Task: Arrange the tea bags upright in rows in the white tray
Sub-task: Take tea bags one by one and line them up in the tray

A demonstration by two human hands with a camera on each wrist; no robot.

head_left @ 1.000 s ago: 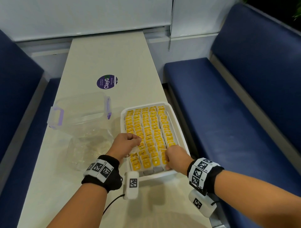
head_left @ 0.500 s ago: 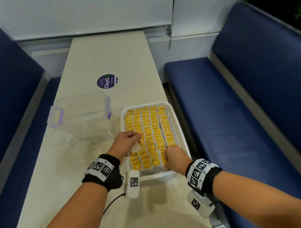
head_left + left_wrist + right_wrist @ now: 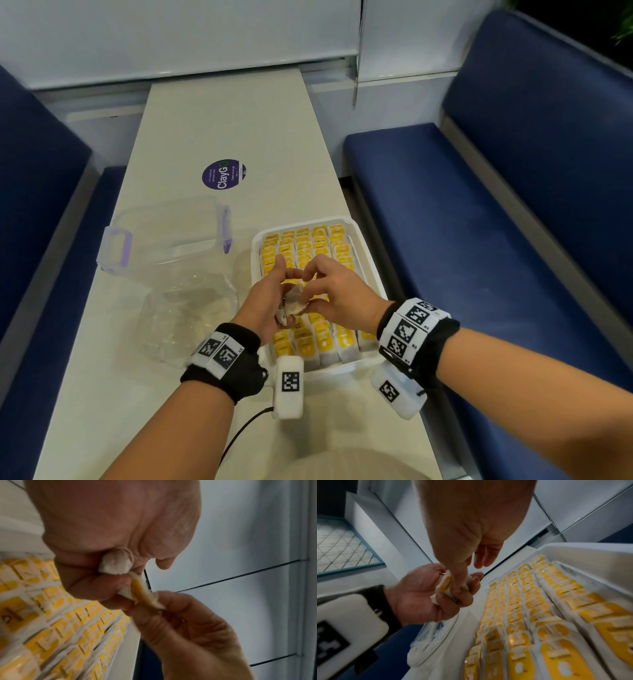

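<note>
Above the white tray [image 3: 371,270] (packed with upright rows of yellow-tagged tea bags [image 3: 323,337]), both hands pinch one tea bag [image 3: 291,301]: left hand [image 3: 269,301], right hand [image 3: 337,291]. Clear tub [image 3: 164,236] beside it on counter [image 3: 222,113].

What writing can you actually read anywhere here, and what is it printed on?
"ClayG": on the round purple sticker on the table; its smaller lines are too small to read.
Dark print on the yellow tea bag tags in the white tray: blurred, unreadable.
Wrist bands: black-and-white square codes; their tiny characters are unreadable.
</note>
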